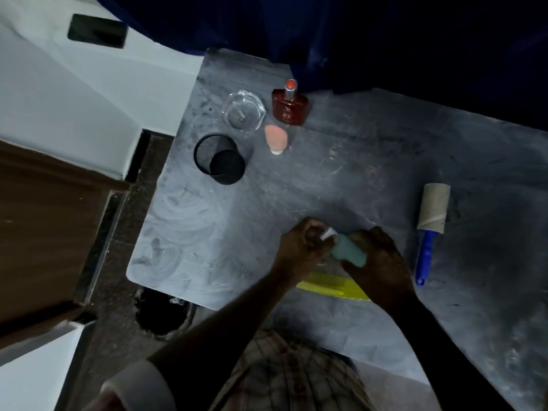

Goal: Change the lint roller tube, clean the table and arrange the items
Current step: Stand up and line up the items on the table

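Over the grey table my right hand grips a pale green tube, likely a fresh lint roll. My left hand pinches a small white tab at the tube's end. To the right lies the lint roller, its bare cardboard tube at the far end and its blue handle pointing toward me. A yellow comb lies flat under my hands, partly hidden by them.
At the back left of the table stand a black mesh cup, a glass ashtray, a dark red perfume bottle and a peach sponge. A dark blue curtain hangs behind. A black bin sits below the table's left edge.
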